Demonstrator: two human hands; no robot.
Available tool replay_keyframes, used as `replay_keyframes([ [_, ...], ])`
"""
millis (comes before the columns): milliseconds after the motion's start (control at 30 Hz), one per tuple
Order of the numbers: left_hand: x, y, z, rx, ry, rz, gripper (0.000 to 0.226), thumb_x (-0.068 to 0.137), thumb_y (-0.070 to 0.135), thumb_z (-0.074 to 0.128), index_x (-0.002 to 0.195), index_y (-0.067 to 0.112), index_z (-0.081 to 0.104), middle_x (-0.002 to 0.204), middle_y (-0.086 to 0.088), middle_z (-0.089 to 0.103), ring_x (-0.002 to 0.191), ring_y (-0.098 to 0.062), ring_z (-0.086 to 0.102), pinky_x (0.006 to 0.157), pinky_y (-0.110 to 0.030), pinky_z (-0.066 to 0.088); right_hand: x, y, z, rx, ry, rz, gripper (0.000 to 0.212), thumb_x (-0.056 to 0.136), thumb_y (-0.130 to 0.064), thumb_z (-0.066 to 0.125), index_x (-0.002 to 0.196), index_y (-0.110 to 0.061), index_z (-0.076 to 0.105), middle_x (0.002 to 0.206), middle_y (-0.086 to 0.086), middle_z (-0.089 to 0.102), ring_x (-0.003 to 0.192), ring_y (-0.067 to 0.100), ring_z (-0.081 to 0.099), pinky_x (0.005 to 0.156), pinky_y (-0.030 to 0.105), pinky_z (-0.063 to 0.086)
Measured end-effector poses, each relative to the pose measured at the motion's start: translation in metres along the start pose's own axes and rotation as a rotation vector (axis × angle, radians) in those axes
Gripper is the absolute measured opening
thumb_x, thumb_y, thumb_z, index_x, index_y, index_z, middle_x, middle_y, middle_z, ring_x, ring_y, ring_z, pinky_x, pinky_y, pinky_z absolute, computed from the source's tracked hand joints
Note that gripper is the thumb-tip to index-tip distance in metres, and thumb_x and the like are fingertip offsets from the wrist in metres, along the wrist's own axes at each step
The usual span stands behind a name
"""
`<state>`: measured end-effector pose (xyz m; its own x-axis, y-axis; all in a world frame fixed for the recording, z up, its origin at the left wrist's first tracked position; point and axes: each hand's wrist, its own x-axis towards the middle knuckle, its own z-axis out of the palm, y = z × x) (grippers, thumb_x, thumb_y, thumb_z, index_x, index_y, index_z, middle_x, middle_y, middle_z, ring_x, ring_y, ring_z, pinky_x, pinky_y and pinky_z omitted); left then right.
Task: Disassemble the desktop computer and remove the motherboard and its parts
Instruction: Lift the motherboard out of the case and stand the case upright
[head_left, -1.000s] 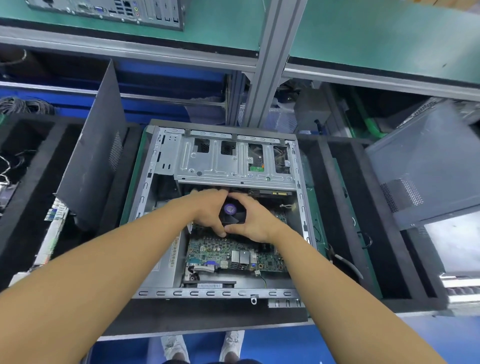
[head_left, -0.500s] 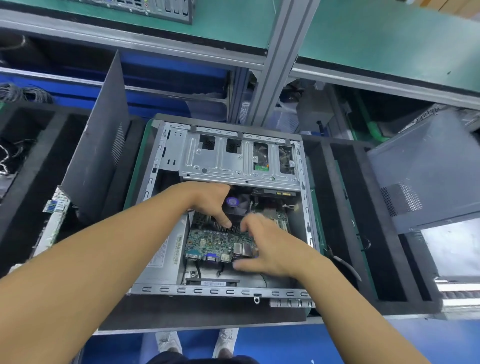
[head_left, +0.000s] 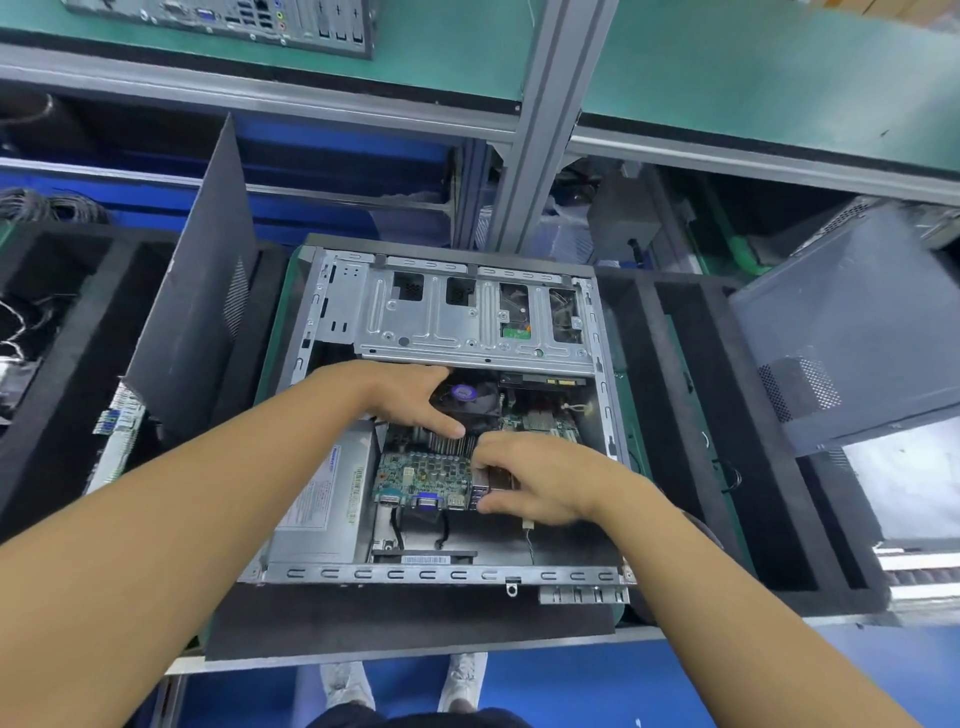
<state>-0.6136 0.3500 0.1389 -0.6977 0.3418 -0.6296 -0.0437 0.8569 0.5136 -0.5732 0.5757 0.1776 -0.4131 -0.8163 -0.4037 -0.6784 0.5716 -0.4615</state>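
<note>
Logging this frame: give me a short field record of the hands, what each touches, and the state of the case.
left hand: spans the cooler fan, thumb on the heatsink fins; grip unclear
right hand: fingers curled round the motherboard at its port edge
case: lying open
side panel: off, leaning to the left of the case
drive cage: in place at the far end
motherboard status: not yet out of the case
</note>
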Motion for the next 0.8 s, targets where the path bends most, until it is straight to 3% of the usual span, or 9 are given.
replay_keyframes([
  [167, -0.005, -0.003, 0.002, -0.003, 0.018, 0.022, 0.097, 0.081, 0.060, 0.070, 0.151, 0.013, 0.021, 0.151, -0.004, 0.036, 0.127, -0.018, 0.042, 0.102, -0.029, 0.037, -0.003, -0.003, 0.005, 0.038, 0.016, -0.008, 0.023, 0.091, -0.039, 0.064, 0.103, -0.021, 0.055, 0.100, -0.012, 0.047, 0.088, 0.014, 0.050, 0.078, 0.032, 0.043],
  [333, -0.012, -0.002, 0.000, -0.031, 0.003, 0.039, 0.092, 0.086, 0.068, 0.053, 0.154, 0.018, 0.017, 0.155, -0.006, 0.031, 0.137, -0.021, 0.036, 0.105, -0.029, 0.030, -0.012, -0.001, -0.004, 0.091, 0.066, 0.003, 0.018, 0.092, -0.040, 0.061, 0.102, -0.029, 0.050, 0.102, -0.013, 0.047, 0.086, 0.013, 0.052, 0.080, 0.035, 0.045],
  [500, -0.016, -0.003, 0.002, -0.045, -0.037, -0.013, 0.110, 0.078, 0.076, 0.053, 0.157, 0.017, 0.004, 0.164, -0.004, 0.014, 0.146, -0.023, 0.024, 0.116, -0.036, 0.025, -0.019, -0.005, -0.005, 0.054, 0.059, 0.019, 0.016, 0.093, -0.041, 0.058, 0.097, -0.035, 0.043, 0.100, -0.016, 0.046, 0.082, 0.010, 0.050, 0.078, 0.035, 0.044],
  [600, -0.021, -0.010, 0.003, -0.070, -0.092, -0.062, 0.117, 0.073, 0.076, 0.061, 0.157, 0.021, 0.003, 0.162, -0.002, 0.023, 0.141, -0.022, 0.034, 0.116, -0.037, 0.031, -0.018, -0.013, 0.003, 0.022, 0.045, -0.004, 0.017, 0.092, -0.043, 0.059, 0.098, -0.033, 0.047, 0.095, -0.019, 0.044, 0.080, 0.008, 0.048, 0.071, 0.031, 0.038],
  [667, -0.024, -0.013, 0.004, -0.118, -0.085, -0.056, 0.109, 0.075, 0.069, 0.066, 0.155, 0.024, 0.009, 0.155, 0.000, 0.033, 0.132, -0.019, 0.042, 0.110, -0.032, 0.036, -0.018, -0.016, 0.006, 0.011, 0.062, -0.003, 0.018, 0.092, -0.043, 0.059, 0.100, -0.032, 0.048, 0.094, -0.019, 0.042, 0.078, 0.010, 0.047, 0.069, 0.032, 0.037],
  [800, -0.030, -0.013, 0.000, -0.085, -0.101, -0.054, 0.106, 0.073, 0.074, 0.061, 0.153, 0.026, 0.012, 0.139, 0.001, 0.048, 0.119, -0.019, 0.051, 0.100, -0.031, 0.040, -0.025, -0.017, 0.005, 0.094, 0.067, -0.008, 0.017, 0.093, -0.041, 0.059, 0.101, -0.031, 0.048, 0.100, -0.016, 0.046, 0.082, 0.013, 0.051, 0.076, 0.037, 0.046],
])
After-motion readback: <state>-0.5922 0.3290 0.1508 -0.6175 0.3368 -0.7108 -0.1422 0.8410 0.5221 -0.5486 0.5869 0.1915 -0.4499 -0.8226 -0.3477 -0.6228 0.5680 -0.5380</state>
